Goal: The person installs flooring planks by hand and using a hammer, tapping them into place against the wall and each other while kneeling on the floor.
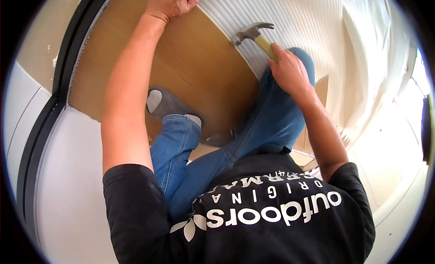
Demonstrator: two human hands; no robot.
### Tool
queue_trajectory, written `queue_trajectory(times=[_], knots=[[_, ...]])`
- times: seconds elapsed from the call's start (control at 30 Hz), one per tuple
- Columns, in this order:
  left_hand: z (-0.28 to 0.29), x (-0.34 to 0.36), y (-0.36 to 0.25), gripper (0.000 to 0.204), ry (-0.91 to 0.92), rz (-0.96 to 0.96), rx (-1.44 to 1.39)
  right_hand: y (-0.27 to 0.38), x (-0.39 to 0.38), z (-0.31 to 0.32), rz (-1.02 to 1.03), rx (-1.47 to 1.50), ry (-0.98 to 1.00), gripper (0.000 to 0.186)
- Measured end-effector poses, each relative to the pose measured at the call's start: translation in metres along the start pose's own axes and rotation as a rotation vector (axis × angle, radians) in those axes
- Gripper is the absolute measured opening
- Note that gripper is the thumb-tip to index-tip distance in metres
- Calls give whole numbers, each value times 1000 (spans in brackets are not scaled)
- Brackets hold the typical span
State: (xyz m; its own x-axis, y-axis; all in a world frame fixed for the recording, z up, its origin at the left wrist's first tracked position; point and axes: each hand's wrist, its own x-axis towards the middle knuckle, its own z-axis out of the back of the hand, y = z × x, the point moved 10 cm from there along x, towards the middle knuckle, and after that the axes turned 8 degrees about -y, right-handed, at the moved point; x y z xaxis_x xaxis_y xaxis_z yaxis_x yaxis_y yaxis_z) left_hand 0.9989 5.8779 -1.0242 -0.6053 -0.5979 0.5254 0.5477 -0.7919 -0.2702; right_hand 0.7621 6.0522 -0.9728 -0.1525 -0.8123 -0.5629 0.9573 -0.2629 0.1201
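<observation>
My left hand (176,5) is at the top edge of the brown board (199,55), its fingers curled closed; what they hold, if anything, is too small to make out. My right hand (290,71) grips the yellow handle of a claw hammer (251,32), whose steel head sits by the seam between the board and a pale ribbed, corrugated sheet (222,12). My bent knee in blue jeans is just under that hand, and my grey shoe (167,105) rests on the board.
A black frame rail (74,55) curves along the left, with pale panels (54,164) beside it. Light sheeting (371,46) spreads over the right side, and a brown cardboard piece (319,91) lies behind my right arm. A dark object (426,128) stands at the far right rim.
</observation>
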Motion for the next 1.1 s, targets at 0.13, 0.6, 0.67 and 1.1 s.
queue_trajectory(times=[0.13, 0.6, 0.67, 1.1], knots=[[1, -4, -2, 35, -11, -19, 48, 3, 1, -10, 43, -32, 63, 32], [-7, -10, 2, 32, -18, 29, -4, 6, -2, -6, 71, -72, 31, 27], [-7, -11, 1, 32, -9, 18, 3, 3, 4, 4, 84, -84, -54, 32], [-10, -7, -3, 31, 13, -29, 49, -84, 123, 19, 503, 69, -516, 42]])
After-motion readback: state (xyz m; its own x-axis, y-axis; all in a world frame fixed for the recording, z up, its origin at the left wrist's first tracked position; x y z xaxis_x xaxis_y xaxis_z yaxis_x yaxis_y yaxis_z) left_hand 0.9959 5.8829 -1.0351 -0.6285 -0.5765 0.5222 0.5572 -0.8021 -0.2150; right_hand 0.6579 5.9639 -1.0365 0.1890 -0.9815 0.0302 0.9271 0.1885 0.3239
